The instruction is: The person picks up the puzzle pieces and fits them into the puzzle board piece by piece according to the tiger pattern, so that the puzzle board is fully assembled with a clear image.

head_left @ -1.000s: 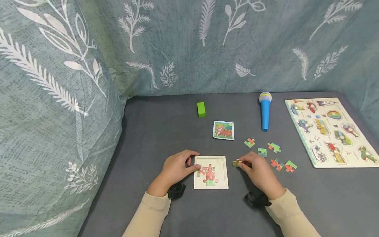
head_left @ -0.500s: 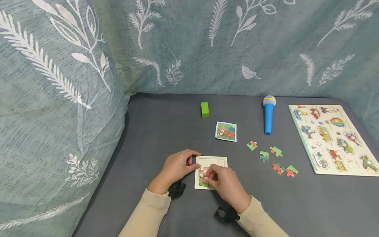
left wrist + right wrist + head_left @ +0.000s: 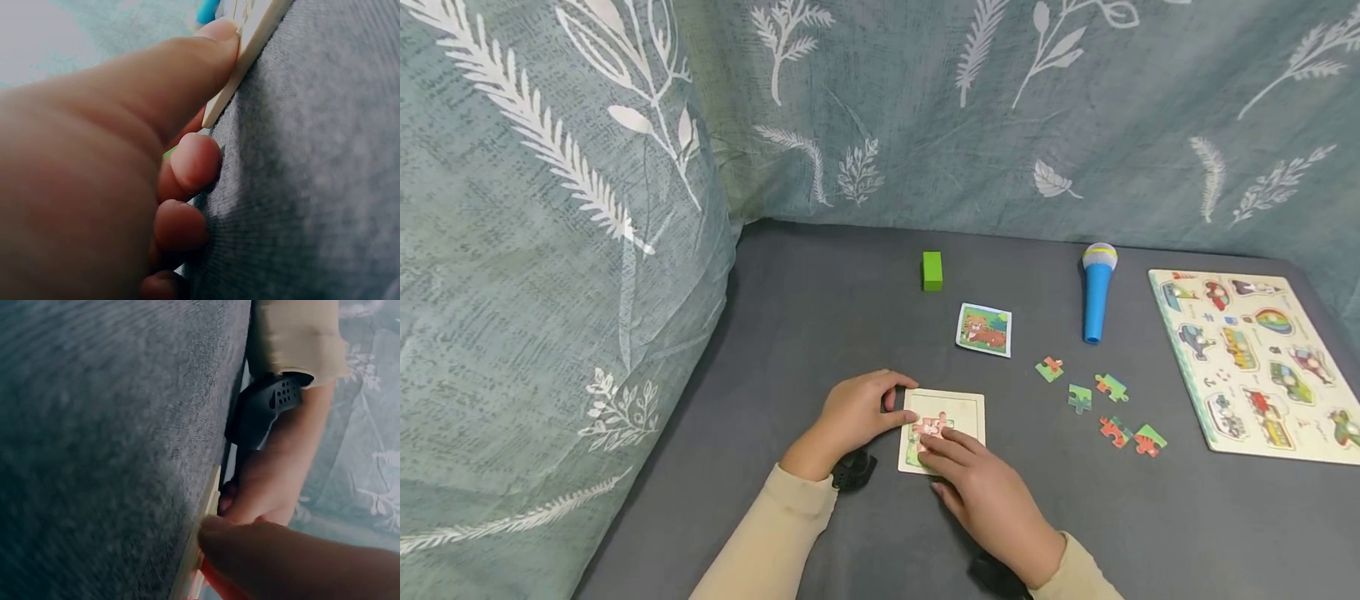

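My left hand (image 3: 857,417) grips the left side of a small wooden puzzle tray (image 3: 966,407). In the left wrist view the thumb (image 3: 194,56) lies on the tray's edge, the other fingers curled below. Joined red-and-green jigsaw pieces (image 3: 931,423) lie in the tray, partly covered by my right hand (image 3: 988,496). That hand's fingers are extended over the tray's lower part, fingertips on the pieces beside a green piece (image 3: 912,454). The right wrist view shows the right thumb (image 3: 215,534) at the tray's near edge.
Several loose jigsaw pieces (image 3: 1079,398) lie right of the tray. Behind are a tiger picture card (image 3: 983,330), a green block (image 3: 932,272) and a blue toy microphone (image 3: 1097,300). A large wooden picture board (image 3: 1255,367) lies far right. A leaf-patterned curtain (image 3: 880,108) surrounds the table.
My right hand brought a green jigsaw piece from the right to the tray's lower left and released it; its fingers then straightened over the pieces. The left hand stays at the tray.
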Tool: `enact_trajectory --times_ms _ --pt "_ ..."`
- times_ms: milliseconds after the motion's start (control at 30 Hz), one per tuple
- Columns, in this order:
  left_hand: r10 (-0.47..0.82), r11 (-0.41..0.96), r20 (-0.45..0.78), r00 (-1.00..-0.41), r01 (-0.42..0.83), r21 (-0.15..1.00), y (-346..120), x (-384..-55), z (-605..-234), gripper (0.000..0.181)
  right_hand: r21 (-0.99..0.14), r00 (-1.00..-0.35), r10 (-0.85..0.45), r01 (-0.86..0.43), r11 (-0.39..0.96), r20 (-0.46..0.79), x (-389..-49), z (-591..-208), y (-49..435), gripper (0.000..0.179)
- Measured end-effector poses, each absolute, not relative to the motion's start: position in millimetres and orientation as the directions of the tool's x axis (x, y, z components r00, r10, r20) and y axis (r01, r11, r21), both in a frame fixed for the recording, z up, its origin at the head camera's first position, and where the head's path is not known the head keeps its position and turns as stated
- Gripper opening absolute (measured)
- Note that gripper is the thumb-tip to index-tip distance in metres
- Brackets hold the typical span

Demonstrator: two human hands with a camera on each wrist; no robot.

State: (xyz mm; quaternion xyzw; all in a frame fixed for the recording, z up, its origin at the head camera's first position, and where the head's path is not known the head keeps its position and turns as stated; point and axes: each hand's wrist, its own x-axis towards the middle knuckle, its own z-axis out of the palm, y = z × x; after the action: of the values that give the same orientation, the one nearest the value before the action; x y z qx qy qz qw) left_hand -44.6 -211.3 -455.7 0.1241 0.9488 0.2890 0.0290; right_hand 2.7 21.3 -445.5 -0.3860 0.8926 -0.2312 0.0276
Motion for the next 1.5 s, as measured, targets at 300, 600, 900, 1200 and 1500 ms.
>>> enact_trajectory --times_ms 300,600,900,1200,1500 --pt "0.253 0.801 0.005 -0.967 0.213 0.559 -211 -47 -451 0.04 -0.309 -0.609 -0.776 -0.778 0.546 0.162 -3 -445 28 0.056" --pt "0.244 0.803 0.01 -0.97 0.207 0.559 -211 -44 -451 0.04 -0.219 -0.553 -0.826 -0.824 0.523 0.11 -2 -441 29 0.059" --pt "0.219 0.816 -0.006 -0.976 0.18 0.549 -210 -42 -450 0.041 -0.131 -0.519 -0.845 -0.854 0.504 0.13 -4 -442 32 0.06" --pt "0.213 0.825 -0.007 -0.977 0.176 0.537 -208 -43 -452 0.041 -0.017 -0.463 -0.875 -0.885 0.466 0.143 -12 -442 33 0.056" --pt "0.216 0.818 0.01 -0.976 0.187 0.545 -207 -41 -455 0.039 -0.239 -0.63 -0.735 -0.776 0.584 0.251 -47 -434 59 0.046"
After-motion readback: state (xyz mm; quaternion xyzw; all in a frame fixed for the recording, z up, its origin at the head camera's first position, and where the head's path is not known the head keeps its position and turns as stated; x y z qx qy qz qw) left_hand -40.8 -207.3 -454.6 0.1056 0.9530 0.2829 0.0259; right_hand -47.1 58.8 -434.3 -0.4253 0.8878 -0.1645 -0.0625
